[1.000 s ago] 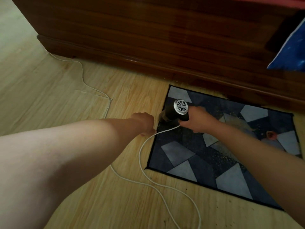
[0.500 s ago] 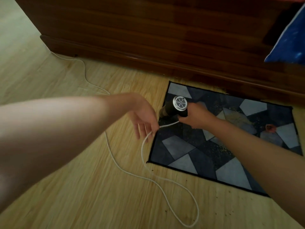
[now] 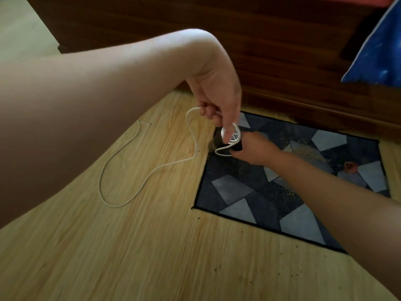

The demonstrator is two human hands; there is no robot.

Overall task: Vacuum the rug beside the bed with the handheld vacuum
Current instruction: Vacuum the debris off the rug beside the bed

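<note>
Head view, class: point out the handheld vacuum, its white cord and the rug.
handheld vacuum [image 3: 236,136]: head view, on the round rear grille.
white cord [image 3: 115,206]: head view, on the bottom of the loop lying on the floor.
rug [image 3: 230,187]: head view, on a grey panel near its left corner.

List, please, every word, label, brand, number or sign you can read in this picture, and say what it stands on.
None can be read. The handheld vacuum shows only a round grille, with no legible brand. The rug, white cord, blue fabric and wooden bed frame carry no lettering.
</note>
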